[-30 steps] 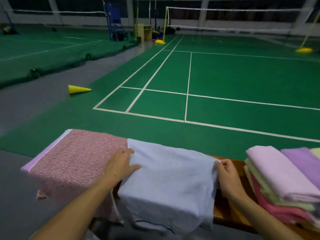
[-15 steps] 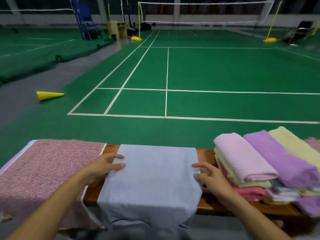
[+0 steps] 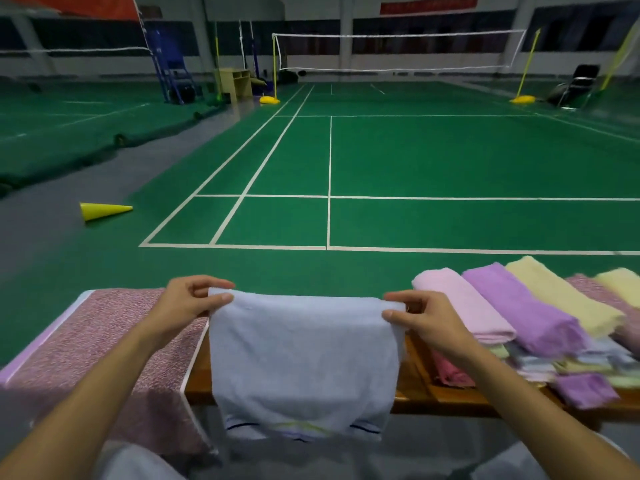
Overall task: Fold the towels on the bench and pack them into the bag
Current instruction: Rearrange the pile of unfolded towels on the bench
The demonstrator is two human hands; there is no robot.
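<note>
A pale blue towel [image 3: 304, 362] lies across the wooden bench [image 3: 412, 389] and hangs over its near edge. My left hand [image 3: 187, 303] pinches its far left corner. My right hand [image 3: 422, 317] pinches its far right corner. Both corners are lifted a little off the bench. To the right a heap of towels [image 3: 519, 317] in pink, purple and pale yellow rests on the bench. A pink speckled cloth [image 3: 100, 344] with a lilac border covers the bench's left end. No bag is in view.
Beyond the bench stretches a green badminton court with white lines. A yellow cone [image 3: 104, 210] lies on the grey floor at the left. A net [image 3: 394, 50] spans the far court.
Both hands have moved from the towel's sides to its far corners and now pinch and lift them. The camera has tilted up slightly.
</note>
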